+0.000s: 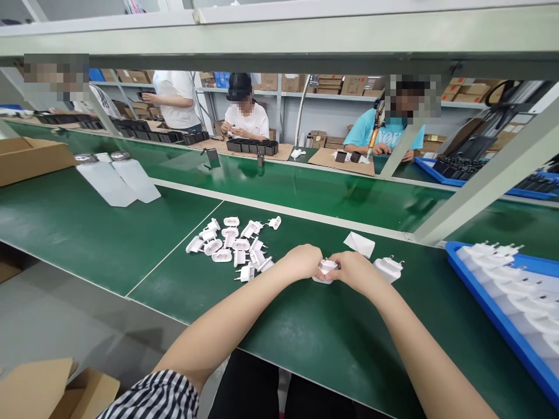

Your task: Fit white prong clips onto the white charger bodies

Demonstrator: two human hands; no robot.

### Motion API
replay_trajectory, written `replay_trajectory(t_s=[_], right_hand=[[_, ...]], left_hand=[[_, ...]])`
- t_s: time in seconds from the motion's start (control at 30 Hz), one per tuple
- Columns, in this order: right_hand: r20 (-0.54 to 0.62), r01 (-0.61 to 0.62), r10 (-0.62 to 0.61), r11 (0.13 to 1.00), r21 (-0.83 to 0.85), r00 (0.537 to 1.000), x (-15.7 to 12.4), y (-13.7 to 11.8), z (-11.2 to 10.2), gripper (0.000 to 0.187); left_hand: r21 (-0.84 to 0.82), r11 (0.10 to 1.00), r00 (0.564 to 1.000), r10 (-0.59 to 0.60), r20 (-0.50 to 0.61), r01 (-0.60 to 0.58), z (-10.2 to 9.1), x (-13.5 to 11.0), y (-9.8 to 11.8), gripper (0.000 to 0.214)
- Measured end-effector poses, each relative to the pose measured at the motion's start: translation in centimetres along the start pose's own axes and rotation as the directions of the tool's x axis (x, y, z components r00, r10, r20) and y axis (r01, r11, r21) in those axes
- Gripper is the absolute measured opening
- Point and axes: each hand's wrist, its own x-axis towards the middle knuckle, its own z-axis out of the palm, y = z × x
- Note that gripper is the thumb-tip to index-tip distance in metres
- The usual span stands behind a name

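White plug casing (326, 267) pinched between the fingers of left hand (301, 262) and right hand (353, 272), fingers pressed closely together, above green bench (305, 326) at lower middle of the frame. Loose pile of white casings (229, 244) to the left of the hands, not yet in rows; one larger adapter (388, 269) just beside right hand. Blue tray (493, 311) at right edge, already filled with rows of white adapters.

a blue tray (493, 317) of white plug adapters (519, 302) at right
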Motion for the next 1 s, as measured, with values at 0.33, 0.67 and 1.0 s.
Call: replay_trajectory(t_s=[0.33, 0.67, 1.0], right_hand=[[0.059, 0.003, 0.000, 0.999, -0.047, 0.998, 0.2, -0.5, -0.5, 0.012], [-0.032, -0.061, 0.056, 0.980, -0.189, 0.998, -6.7, 2.1, -0.4, 0.026], [-0.380, -0.117, 0.084, 0.991, -0.065, 0.921, -11.5, 6.8, -1.7, 0.038]], left_hand=[[0.086, 0.996, 0.991, 0.021, 0.129, -0.033, -1.1, 1.1, 0.8, 0.028], [-0.172, 0.961, 0.967, 0.186, -0.174, -0.216, 5.3, -1.0, 4.3, 0.052], [-0.403, 0.895, 0.953, 0.069, -0.295, -0.189, 5.4, 5.1, 8.3, 0.078]])
